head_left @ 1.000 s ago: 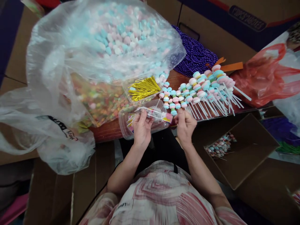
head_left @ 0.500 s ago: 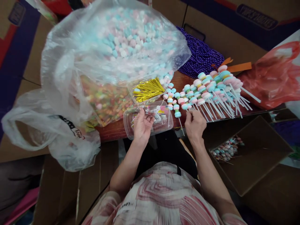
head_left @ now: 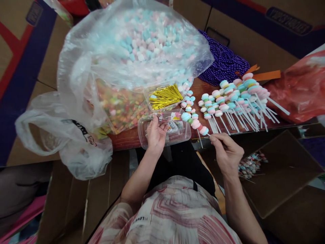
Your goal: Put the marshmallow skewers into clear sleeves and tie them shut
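Note:
In the head view, my right hand [head_left: 227, 150] pinches the thin white stick of a marshmallow skewer [head_left: 196, 124]. The skewer is tilted, its pastel pieces pointing up and left toward my left hand [head_left: 156, 135]. Thumb and curled fingers of that hand hold a small clear plastic bag [head_left: 175, 124] with coloured print; its edges are hard to make out. Beneath it sits a clear plastic tray [head_left: 143, 137] at the table's front edge. To the right lies a pile of finished marshmallow skewers [head_left: 233, 96], white sticks toward me.
A big clear bag of marshmallows [head_left: 149, 44] and orange-green candies [head_left: 122, 106] stand behind. Gold twist ties [head_left: 166, 96] fill a small tray. Purple beaded cord [head_left: 223, 61], a red plastic bag [head_left: 299, 88] and a white bag [head_left: 86, 152] lie around. An open carton [head_left: 281, 176] stands low right.
My right hand has lifted one skewer off the table and moved right, swinging its marshmallow end up toward the bag. My left hand stays nearly in place. The view has shifted slightly.

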